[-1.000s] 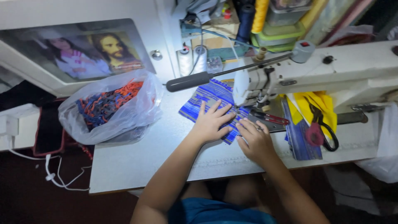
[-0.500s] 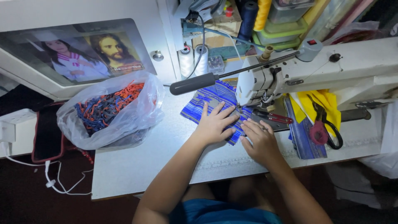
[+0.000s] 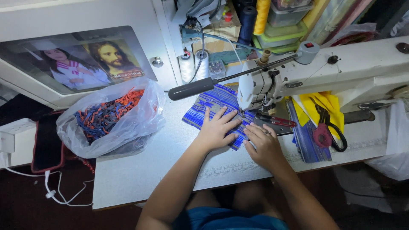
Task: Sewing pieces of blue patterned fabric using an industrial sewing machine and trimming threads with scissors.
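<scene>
A blue striped piece of cloth (image 3: 209, 104) lies flat on the white sewing table (image 3: 140, 170), running under the head of a white sewing machine (image 3: 341, 68). My left hand (image 3: 216, 130) rests flat on the cloth with fingers spread, just left of the needle. My right hand (image 3: 265, 142) presses down on the cloth's near edge, right beside the presser foot. Neither hand grips anything.
A clear plastic bag (image 3: 110, 121) of red, blue and grey cords sits at the table's left. Red-handled snips (image 3: 277, 121) lie by the needle. Scissors (image 3: 330, 127) rest on yellow and blue cloth at the right. Thread cones (image 3: 194, 64) stand behind; a power strip (image 3: 12, 132) is far left.
Both hands and the cloth keep nearly the same pose. Only the view shifts slightly.
</scene>
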